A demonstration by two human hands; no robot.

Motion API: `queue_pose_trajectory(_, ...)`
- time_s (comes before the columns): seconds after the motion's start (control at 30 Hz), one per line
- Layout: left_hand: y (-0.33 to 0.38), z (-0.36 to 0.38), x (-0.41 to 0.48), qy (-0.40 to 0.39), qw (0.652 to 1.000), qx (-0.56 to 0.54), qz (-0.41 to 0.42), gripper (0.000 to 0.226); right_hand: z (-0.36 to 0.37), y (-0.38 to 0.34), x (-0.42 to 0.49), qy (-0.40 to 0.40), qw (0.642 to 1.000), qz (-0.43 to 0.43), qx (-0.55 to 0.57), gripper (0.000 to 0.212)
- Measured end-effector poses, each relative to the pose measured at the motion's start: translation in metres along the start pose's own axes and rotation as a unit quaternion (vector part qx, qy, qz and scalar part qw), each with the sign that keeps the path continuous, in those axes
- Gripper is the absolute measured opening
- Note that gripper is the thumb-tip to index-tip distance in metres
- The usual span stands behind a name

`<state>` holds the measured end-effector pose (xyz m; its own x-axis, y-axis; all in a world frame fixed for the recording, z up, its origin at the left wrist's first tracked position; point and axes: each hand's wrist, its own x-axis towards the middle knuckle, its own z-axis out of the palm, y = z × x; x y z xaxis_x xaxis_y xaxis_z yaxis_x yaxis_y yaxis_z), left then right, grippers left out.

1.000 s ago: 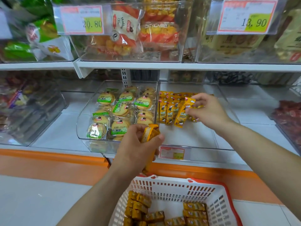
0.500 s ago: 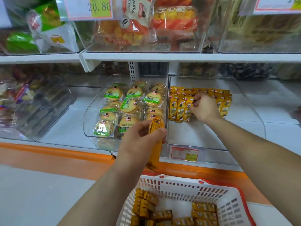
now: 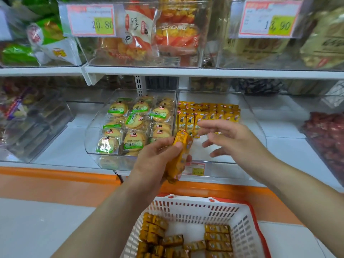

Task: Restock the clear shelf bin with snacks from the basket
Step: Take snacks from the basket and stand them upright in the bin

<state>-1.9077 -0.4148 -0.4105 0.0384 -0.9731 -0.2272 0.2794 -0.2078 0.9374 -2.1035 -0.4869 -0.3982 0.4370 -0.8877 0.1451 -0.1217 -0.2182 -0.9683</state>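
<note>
Snacks (image 3: 208, 116) in yellow wrappers line the back of the clear bin (image 3: 256, 123) at frame centre, and more lie in the white basket (image 3: 195, 209) at the bottom. Left hand (image 3: 158, 157) grips a stack of snacks (image 3: 181, 153) before the bin's front edge. Right hand (image 3: 229, 138) hovers just beside it, fingers spread and holding nothing.

The lower white shelf (image 3: 55, 151) is occupied by four clear bins set side by side. A bin of mixed packets (image 3: 37, 127) is placed at the far left, a bin of round biscuits (image 3: 93, 149) next to it, then the clear shelf bin (image 3: 255, 127), in which yellow snack packets (image 3: 214, 110) are lined up at the back only (the white shelf is seen through its front part), and a bin of red packets (image 3: 307, 138) at the right edge. On the upper shelf (image 3: 204, 72) more clear bins (image 3: 145, 60) are kept, two of them fitted with price tags (image 3: 91, 20), and below a white basket (image 3: 186, 199) with a red rim is seen over the pale floor (image 3: 37, 224).
</note>
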Motion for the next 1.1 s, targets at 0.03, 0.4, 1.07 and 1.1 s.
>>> queue_pose_trajectory(0.03, -0.001, 0.003, 0.0, -0.008, 1.0, -0.012, 0.0, 0.029, 0.004, -0.003, -0.007, -0.008, 1.0, 0.001, 0.02, 0.035)
queue_pose_trajectory(0.4, -0.012, 0.041, -0.006, -0.042, 0.999, -0.015, -0.02, 0.029, -0.013, 0.008, -0.026, 0.044, 0.994, 0.061, 0.084, 0.023)
queue_pose_trajectory(1.07, -0.022, -0.005, 0.037, 0.18, 0.84, 0.501, 0.106, 0.057, -0.057, 0.067, 0.099, 0.165, 0.939, 0.001, -0.303, 0.032)
queue_pose_trajectory(1.1, -0.026, -0.005, 0.039, 0.167, 0.831, 0.524, 0.08, 0.058, -0.059, 0.077, 0.111, 0.174, 0.935, 0.017, -0.308, 0.033)
